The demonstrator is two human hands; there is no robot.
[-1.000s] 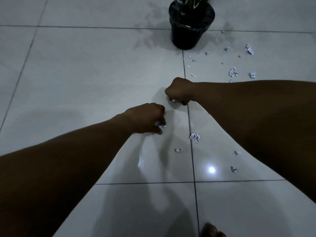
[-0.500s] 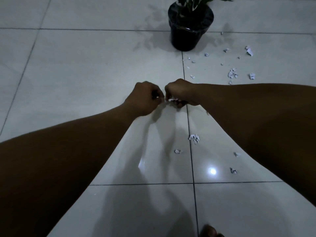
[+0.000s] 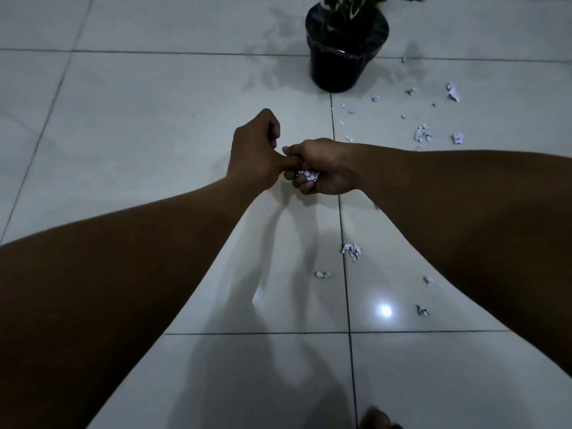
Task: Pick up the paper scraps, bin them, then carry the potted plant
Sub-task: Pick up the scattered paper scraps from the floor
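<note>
Dim room, glossy white tile floor (image 3: 130,144). Your right hand (image 3: 322,168) is cupped around a wad of paper scraps (image 3: 308,174), mostly hidden by the fingers. Your left hand (image 3: 253,153) is curled shut, thumb touching the right; can't tell if it holds anything. Loose scraps (image 3: 351,250) lie nearer you, more (image 3: 421,133) beside the potted plant (image 3: 345,48), whose leaves are cut off at the top edge.

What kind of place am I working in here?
Probably an indoor room of a home, dimly lit: glossy pale floor tiles with dark grout lines, a black potted plant standing on them, torn paper scraps strewn around. No furniture or bin shows.
</note>
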